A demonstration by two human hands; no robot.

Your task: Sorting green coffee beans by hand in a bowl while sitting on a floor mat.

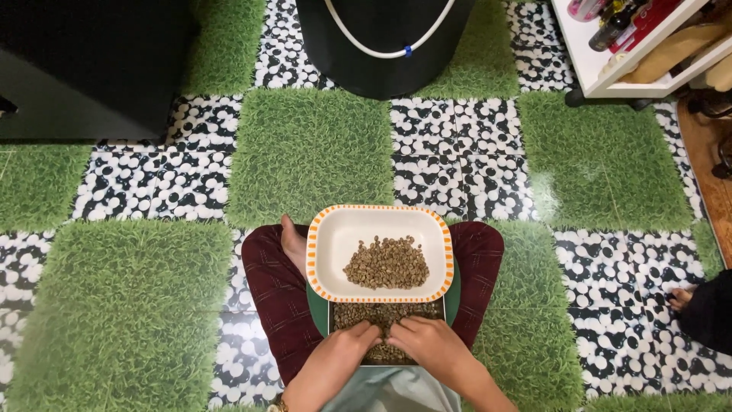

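The left hand (347, 347) and the right hand (427, 343) lie side by side, palms down, in a square metal tray (335, 320) full of small green-brown beans (381, 314). The fingers are bent and rest on the beans. The two hands almost touch in the middle. I cannot tell if they pinch any bean.

The metal tray sits on the person's lap, at the near edge of the view. Its left and right walls show just beside the hands. A dark green round thing (317, 305) peeks out under it on both sides.

Just past the tray, on the far side, is a white dish with an orange rim (320, 236). Its near edge lies over the far edge of the tray. A small heap of beans (386, 263) lies in its middle, and bare white shows all around the heap.

The person sits cross-legged in dark red trousers (278, 294). A bare foot (293, 243) touches the left side of the dish.

The floor (305, 152) has squares of green grass and black-and-white pebbles. There is lots of open floor on the left, right and far side of the dish. A black bin (381, 69) stands at the far edge, a black box (91, 69) far left and a white shelf (602, 76) far right.
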